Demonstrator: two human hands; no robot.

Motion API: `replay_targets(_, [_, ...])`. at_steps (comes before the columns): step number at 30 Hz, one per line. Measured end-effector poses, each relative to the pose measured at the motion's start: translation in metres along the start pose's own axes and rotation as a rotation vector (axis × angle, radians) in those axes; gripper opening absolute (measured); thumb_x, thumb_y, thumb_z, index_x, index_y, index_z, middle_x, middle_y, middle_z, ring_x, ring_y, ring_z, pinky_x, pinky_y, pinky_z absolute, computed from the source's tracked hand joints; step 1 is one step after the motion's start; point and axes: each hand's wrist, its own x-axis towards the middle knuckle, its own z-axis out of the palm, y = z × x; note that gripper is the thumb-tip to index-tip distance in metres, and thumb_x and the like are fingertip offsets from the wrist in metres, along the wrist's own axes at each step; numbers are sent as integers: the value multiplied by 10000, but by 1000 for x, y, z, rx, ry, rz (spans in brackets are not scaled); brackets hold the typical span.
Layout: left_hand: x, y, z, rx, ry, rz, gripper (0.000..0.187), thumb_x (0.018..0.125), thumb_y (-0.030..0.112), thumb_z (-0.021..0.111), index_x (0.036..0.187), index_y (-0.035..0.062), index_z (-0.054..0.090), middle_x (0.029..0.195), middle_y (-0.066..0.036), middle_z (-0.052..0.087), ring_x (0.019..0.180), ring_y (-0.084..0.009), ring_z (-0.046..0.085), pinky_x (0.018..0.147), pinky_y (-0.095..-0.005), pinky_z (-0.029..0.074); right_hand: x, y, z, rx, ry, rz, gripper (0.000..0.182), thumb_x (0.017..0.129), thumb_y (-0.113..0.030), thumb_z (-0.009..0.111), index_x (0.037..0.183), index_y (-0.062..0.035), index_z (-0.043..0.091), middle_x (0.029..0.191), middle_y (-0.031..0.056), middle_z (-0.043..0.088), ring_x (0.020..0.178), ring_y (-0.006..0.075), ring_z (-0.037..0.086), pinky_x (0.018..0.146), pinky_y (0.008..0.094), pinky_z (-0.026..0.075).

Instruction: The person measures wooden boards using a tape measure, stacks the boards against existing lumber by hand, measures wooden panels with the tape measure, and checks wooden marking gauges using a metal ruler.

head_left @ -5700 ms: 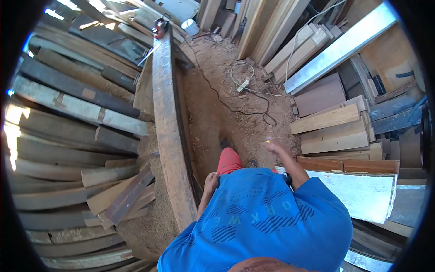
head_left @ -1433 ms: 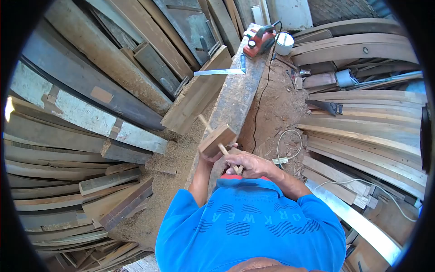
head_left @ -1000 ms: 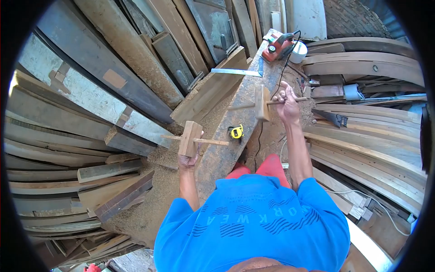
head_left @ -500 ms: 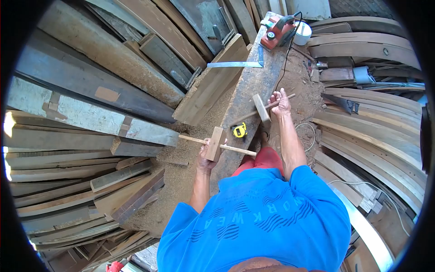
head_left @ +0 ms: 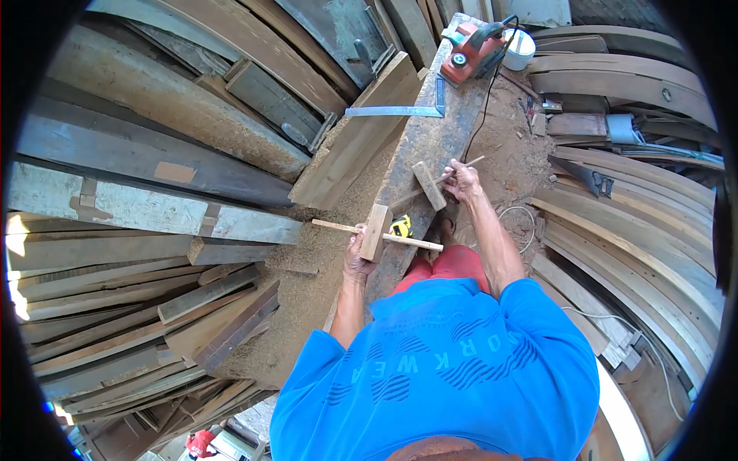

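My left hand (head_left: 357,257) is closed around a wooden marking gauge (head_left: 376,233); its light stick runs crosswise through the block, over the edge of the plank bench. With my right hand (head_left: 463,181) I grip the stick of a second, darker marking gauge (head_left: 429,187), its block to the left of my fingers. Between the two gauges a yellow tape measure (head_left: 401,227) lies on the bench (head_left: 415,146), partly covered by the left gauge.
A metal square (head_left: 396,111) lies across the bench, below a red electric planer (head_left: 473,58) with a dark cord. Beside the planer stands a white tub (head_left: 520,50). Stacked boards (head_left: 115,250) flank both sides. A handsaw (head_left: 588,178) rests at right. Someone in red (head_left: 201,443) appears lower left.
My right hand has come left and slightly toward me with its gauge, its fingers drawn in more closely. My left hand has shifted a little to the right, carrying the lighter gauge.
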Motion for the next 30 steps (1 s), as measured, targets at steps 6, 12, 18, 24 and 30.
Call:
replay_targets(6, [12,-1,-13,25,-35,-9,353,955,348,611,1206,104,566,1243,-204,605,1160,-387,599,993,-518,502,-16,-14,-13,-226,126,-87,235,917,-313,670,971,-105,575,869,56,619,792,209,614,785,467,486])
replay_targets(12, [8,10,23,-28,31,-6,179,970,246,591,1103,133,553,1134,-143,650,1010,-298,668,822,-407,581,-4,-54,-29,-938,460,-915,294,891,-291,622,1015,-24,637,960,169,663,894,305,639,824,434,506])
replay_targets(18, [-2,4,1,23,119,-1,175,982,270,574,1097,142,545,1111,-147,655,1016,-299,660,834,-417,565,-8,-94,120,-1662,92,-994,441,866,-313,653,1250,-103,592,1284,188,564,1191,398,528,999,512,429])
replay_targets(24, [-40,-11,-6,54,18,3,150,974,247,593,1067,156,519,1092,-153,663,1032,-328,666,860,-433,558,74,-62,187,-2075,151,-920,441,870,-271,611,1307,-216,590,1424,174,458,1334,466,383,1135,570,236])
replay_targets(30, [-63,-28,-13,4,29,-64,127,964,229,615,1025,157,529,1046,-115,672,959,-273,688,800,-367,576,22,-65,175,-1843,65,-1228,183,889,-263,597,984,-107,592,986,158,654,1013,381,603,839,504,444])
